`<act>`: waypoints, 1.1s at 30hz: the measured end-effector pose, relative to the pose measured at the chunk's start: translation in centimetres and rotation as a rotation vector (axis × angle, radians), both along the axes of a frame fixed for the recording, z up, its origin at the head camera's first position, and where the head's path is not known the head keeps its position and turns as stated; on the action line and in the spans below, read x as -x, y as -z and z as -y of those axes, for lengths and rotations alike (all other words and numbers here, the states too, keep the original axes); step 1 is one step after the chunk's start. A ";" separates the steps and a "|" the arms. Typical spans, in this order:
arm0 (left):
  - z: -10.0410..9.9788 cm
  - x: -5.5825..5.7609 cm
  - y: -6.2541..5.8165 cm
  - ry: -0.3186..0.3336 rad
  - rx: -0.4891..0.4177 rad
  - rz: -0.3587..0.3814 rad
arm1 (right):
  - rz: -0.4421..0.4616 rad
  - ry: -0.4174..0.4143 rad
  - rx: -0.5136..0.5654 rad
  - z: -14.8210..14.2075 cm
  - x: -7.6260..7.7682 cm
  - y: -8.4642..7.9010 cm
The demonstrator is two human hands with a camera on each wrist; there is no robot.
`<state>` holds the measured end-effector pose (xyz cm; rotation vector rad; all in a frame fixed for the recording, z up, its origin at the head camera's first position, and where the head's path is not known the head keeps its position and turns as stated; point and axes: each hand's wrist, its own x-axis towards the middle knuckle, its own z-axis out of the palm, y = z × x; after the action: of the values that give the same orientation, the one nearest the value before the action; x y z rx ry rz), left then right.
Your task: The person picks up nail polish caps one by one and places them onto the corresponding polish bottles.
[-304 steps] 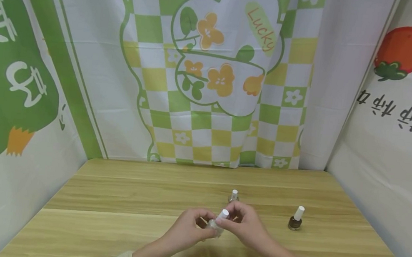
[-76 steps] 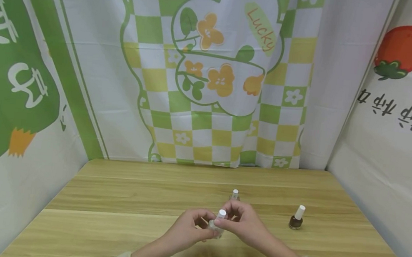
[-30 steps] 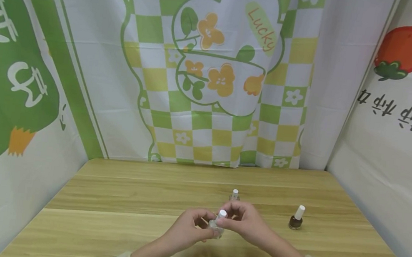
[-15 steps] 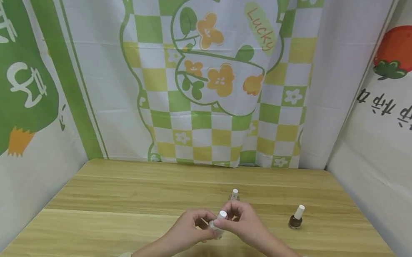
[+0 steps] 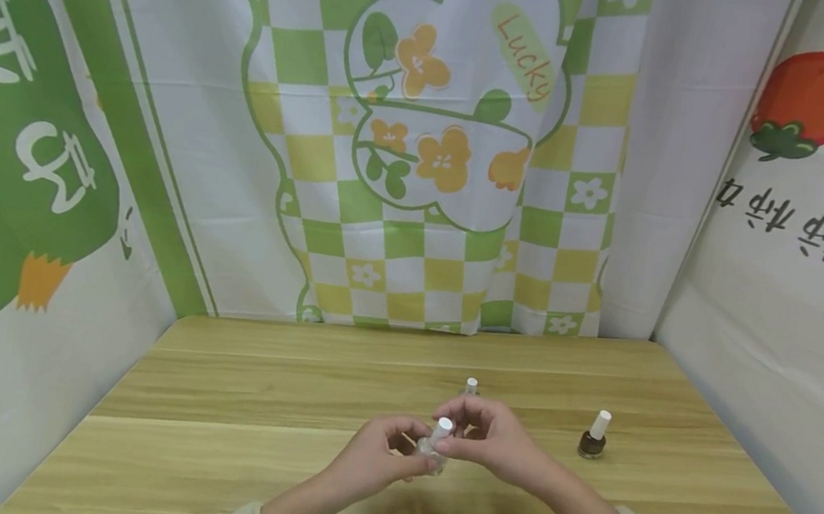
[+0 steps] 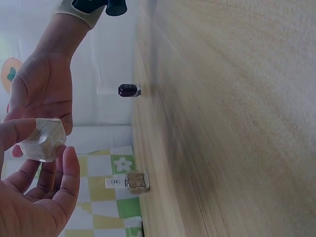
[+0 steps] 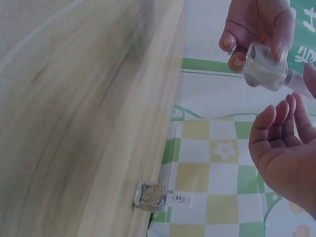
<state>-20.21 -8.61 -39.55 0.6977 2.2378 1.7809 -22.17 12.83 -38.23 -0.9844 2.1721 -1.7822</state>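
In the head view, my left hand (image 5: 371, 460) grips a clear glass nail polish bottle (image 5: 426, 453) by its body, between thumb and fingers. Its white cap (image 5: 442, 429) points up and leans slightly right. My right hand (image 5: 503, 447) pinches this cap, thumb in front and fingers curled behind. The left wrist view shows the pale, square glass bottle (image 6: 45, 139) held above the table. Seen from the right wrist, the right fingertips (image 7: 297, 101) sit right at the cap, and milky polish shows inside the bottle (image 7: 266, 66).
Behind the right hand stands a second nail polish bottle (image 7: 152, 196) with beige glittery contents, partly hidden in the head view. A dark nail polish bottle (image 5: 592, 443) with a white cap stands to the right. Printed curtains (image 5: 428, 250) enclose the wooden table (image 5: 234, 372) at back and sides.
Both hands stay at the same bottle throughout. Since half a second ago, my right fingers have lifted and spread slightly to the left behind the cap. The standing bottles have not moved.
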 end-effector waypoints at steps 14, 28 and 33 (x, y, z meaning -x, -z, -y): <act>-0.1 0.0 0.0 0.019 -0.018 0.001 | -0.003 -0.084 0.030 -0.1 0.3 0.4; 0.0 -0.1 0.1 0.026 -0.003 -0.014 | -0.006 0.083 -0.047 0.7 -0.2 0.6; -0.1 -0.1 0.2 0.013 -0.001 -0.013 | -0.008 0.116 -0.061 0.8 -0.4 0.5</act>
<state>-20.13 -8.53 -39.71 0.7246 2.2358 1.7760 -21.81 12.04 -38.75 -0.8707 2.3179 -1.7513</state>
